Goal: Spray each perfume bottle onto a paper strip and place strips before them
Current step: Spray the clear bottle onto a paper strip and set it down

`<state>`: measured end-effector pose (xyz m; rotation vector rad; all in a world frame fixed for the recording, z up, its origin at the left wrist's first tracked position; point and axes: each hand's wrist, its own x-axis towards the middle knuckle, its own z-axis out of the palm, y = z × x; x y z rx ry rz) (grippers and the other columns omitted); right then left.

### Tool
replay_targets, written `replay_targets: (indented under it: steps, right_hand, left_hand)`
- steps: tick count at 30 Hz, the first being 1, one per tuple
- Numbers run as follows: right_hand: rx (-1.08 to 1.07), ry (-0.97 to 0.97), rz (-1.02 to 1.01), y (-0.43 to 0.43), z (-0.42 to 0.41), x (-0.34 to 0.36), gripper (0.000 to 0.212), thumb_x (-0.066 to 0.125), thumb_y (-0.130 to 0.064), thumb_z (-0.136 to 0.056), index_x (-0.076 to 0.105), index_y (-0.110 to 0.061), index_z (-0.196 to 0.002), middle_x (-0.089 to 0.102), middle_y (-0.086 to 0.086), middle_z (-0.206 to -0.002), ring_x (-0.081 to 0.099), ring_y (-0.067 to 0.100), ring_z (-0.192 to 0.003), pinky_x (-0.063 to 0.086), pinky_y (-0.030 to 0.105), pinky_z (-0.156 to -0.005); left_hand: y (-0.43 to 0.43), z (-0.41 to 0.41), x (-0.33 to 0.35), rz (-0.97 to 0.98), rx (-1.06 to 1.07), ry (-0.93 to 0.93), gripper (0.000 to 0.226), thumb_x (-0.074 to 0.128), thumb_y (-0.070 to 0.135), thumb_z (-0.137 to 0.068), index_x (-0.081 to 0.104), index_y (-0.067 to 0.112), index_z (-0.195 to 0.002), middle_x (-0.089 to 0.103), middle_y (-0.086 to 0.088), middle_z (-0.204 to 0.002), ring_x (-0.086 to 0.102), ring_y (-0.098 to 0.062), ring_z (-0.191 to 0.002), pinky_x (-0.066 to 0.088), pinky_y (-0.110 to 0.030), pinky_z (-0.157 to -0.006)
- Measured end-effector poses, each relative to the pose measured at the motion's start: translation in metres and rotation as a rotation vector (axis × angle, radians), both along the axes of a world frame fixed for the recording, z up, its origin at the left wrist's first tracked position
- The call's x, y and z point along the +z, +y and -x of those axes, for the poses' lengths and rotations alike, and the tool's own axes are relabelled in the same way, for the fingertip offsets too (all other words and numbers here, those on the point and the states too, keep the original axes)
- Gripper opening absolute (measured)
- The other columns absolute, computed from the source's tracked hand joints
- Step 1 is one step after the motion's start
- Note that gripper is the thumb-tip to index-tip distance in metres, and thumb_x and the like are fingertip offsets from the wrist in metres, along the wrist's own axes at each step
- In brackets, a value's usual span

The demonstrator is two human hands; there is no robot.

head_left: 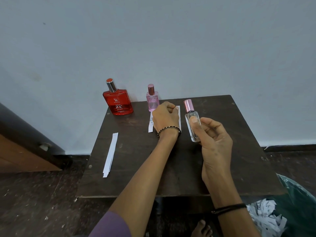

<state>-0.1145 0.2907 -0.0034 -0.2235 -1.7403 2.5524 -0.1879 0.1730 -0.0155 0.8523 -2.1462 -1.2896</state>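
A red perfume bottle (117, 100) and a small pink bottle (152, 98) stand at the far edge of the dark table (171, 168). My right hand (214, 142) holds a clear bottle with a pink cap (191, 119) upright above the table. My left hand (165, 118) pinches a white paper strip (179, 115) just left of that bottle. Another strip (150, 124) lies on the table before the pink bottle, partly under my left hand. A small stack of blank strips (110, 155) lies at the table's left edge.
A grey wall rises right behind the table. A wooden door (25, 151) stands at the left. A green bin bag (290, 211) with torn paper scraps sits at the lower right. My bare foot (202, 228) shows under the table's front edge.
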Motion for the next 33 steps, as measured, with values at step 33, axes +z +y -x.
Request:
replay_targets:
  steps: [33]
  right_hand:
    - [0.002,0.121,-0.261,-0.003,0.015,-0.005,0.039,0.085,-0.032,-0.074,0.068,-0.025,-0.108,0.077,-0.013,-0.098,0.072,0.002,-0.092,0.053,0.009,-0.072]
  left_hand:
    - [-0.009,-0.090,-0.002,0.901,-0.559,-0.170,0.035,0.046,0.032,-0.102,0.068,0.013,-0.121,0.069,-0.002,-0.126,0.052,-0.020,-0.131,0.041,-0.039,-0.104]
